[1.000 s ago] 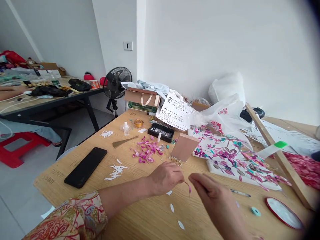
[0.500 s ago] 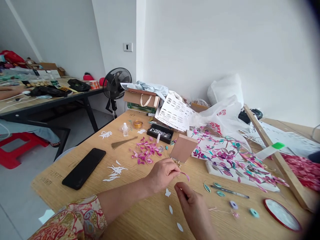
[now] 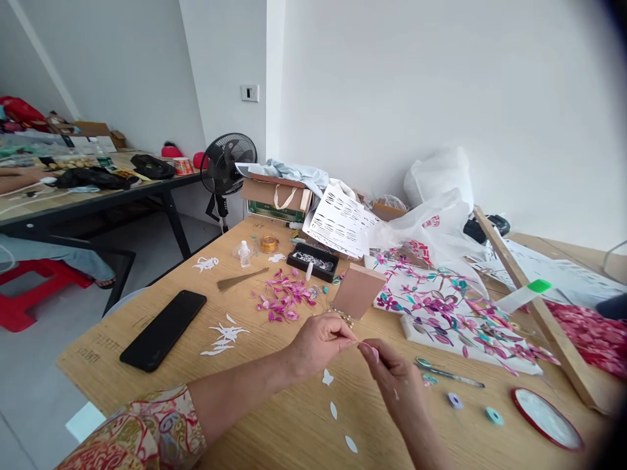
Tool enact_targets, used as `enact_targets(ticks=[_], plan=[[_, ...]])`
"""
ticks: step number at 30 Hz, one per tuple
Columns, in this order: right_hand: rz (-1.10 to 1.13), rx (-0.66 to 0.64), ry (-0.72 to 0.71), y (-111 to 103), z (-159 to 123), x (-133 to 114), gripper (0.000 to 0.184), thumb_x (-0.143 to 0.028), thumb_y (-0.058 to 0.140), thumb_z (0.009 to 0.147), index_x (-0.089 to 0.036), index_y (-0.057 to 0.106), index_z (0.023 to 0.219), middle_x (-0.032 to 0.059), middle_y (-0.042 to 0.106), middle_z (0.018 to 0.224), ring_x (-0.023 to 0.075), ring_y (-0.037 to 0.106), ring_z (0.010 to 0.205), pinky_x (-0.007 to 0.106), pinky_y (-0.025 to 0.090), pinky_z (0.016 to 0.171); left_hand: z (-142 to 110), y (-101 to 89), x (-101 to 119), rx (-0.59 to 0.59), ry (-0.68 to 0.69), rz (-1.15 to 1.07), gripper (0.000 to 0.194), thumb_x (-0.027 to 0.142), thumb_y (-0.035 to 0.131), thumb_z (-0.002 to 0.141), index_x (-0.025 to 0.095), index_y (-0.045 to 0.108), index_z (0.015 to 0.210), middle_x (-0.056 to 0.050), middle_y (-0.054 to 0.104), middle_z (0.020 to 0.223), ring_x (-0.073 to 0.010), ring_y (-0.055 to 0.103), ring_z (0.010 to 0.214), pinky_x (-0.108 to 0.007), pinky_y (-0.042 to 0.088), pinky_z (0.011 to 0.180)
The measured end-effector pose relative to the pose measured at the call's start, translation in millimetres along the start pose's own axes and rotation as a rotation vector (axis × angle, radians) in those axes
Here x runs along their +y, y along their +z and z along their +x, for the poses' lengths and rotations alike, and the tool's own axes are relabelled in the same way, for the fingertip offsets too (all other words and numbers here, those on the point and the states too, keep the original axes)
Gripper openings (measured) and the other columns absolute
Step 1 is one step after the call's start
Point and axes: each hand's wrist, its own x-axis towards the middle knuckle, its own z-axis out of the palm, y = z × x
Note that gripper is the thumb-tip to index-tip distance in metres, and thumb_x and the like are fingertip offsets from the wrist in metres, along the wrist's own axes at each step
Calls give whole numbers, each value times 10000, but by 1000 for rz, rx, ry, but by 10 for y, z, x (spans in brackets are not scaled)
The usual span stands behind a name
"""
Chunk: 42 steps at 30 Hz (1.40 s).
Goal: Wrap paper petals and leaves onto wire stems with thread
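Observation:
My left hand (image 3: 321, 341) is closed in a pinch above the wooden table, at the thin stem end of a pink petal (image 3: 375, 353). Close on its right, my right hand (image 3: 396, 378) has thumb and forefinger pressed on the petal, which shows only partly between them. Below the hands lie a white butterfly-shaped cutout (image 3: 328, 376) and two white leaf-shaped cutouts (image 3: 334, 410). A heap of pink petals (image 3: 287, 294) spreads beyond my left hand. Near my right hand are a pen (image 3: 455, 373), a lilac spool (image 3: 454, 400) and a teal spool (image 3: 494, 416).
A wooden block (image 3: 358, 292) stands upright just beyond the hands. On the left lie a black phone (image 3: 164, 329) and white cutouts (image 3: 226, 339). Finished pink flowers (image 3: 435, 297) cover a white foam board at right, beside a wooden bar (image 3: 533, 313) and a red-rimmed oval dish (image 3: 547, 419).
My right hand has moved up and right and taken hold of the pink petal, which showed freely from my left fingers before. The left hand has shifted only slightly.

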Motion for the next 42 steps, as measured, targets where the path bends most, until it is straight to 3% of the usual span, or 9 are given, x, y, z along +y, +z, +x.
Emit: enact_targets(ticks=[3, 6, 11, 15, 20, 25, 28, 34, 42], plan=[[-35, -58, -1, 210, -132, -32, 360, -444, 375, 799, -168, 571, 676, -58, 355, 451, 90, 348, 419, 181, 287, 397, 13, 5, -22, 80, -34, 39, 73, 130, 572, 713, 126, 609, 650, 0, 562, 640, -98, 518, 636, -186, 391, 592], [-157, -47, -65, 278, -235, -158, 370, -419, 340, 821, -172, 562, 659, -51, 384, 447, 88, 365, 409, 174, 284, 402, 16, 22, -67, 74, 78, 194, 94, 104, 542, 732, 124, 607, 667, -5, 555, 647, -94, 509, 642, -185, 388, 597], [-384, 17, -147, 124, -267, -344, 387, -394, 303, 835, -196, 560, 624, -24, 481, 425, 97, 419, 375, 174, 296, 397, -9, 35, -150, -12, 397, 593, 191, 188, 454, 809, 138, 598, 693, -23, 551, 682, -123, 486, 689, -238, 376, 652], [-446, 23, -126, -125, -150, -388, 366, -389, 322, 826, -213, 592, 651, -12, 544, 468, 107, 465, 408, 180, 318, 420, -33, 28, -160, -104, 482, 701, 189, 181, 428, 823, 144, 597, 747, -28, 563, 724, -135, 480, 718, -272, 367, 695], [-240, 5, -51, -279, 61, -189, 330, -436, 403, 778, -196, 598, 663, -11, 577, 577, 121, 494, 530, 184, 364, 499, -7, -1, -94, -147, 200, 161, 105, 184, 527, 764, 147, 616, 723, -25, 530, 735, -114, 498, 715, -229, 393, 674], [-36, -88, 54, -22, 10, 29, 353, -478, 424, 757, -180, 574, 643, -34, 428, 492, 102, 380, 474, 189, 300, 432, 32, -31, -21, 57, -194, -427, 71, 179, 626, 650, 129, 585, 621, -19, 517, 769, -111, 494, 742, -214, 390, 677], [5, -169, 79, 136, -67, 72, 345, -470, 411, 769, -181, 571, 669, -36, 386, 506, 100, 349, 483, 190, 284, 433, 28, -23, -9, 59, -340, -699, 123, 222, 620, 658, 114, 560, 662, -40, 559, 864, -82, 510, 659, -224, 397, 664], [-50, -194, 88, 42, -149, 151, 365, -482, 387, 776, -188, 569, 658, -44, 375, 496, 97, 352, 470, 183, 299, 433, 34, -16, 1, -42, -380, -1015, 206, 278, 633, 677, 119, 514, 732, -65, 624, 827, -114, 591, 652, -251, 425, 679], [-352, -35, 185, -485, -342, 483, 348, -477, 397, 758, -217, 619, 692, -28, 510, 471, 126, 499, 473, 193, 371, 475, 125, -517, 127, 174, -349, -1067, 33, 111, 591, 714, 108, 564, 732, -41, 634, 777, -89, 597, 672, -182, 478, 645]])
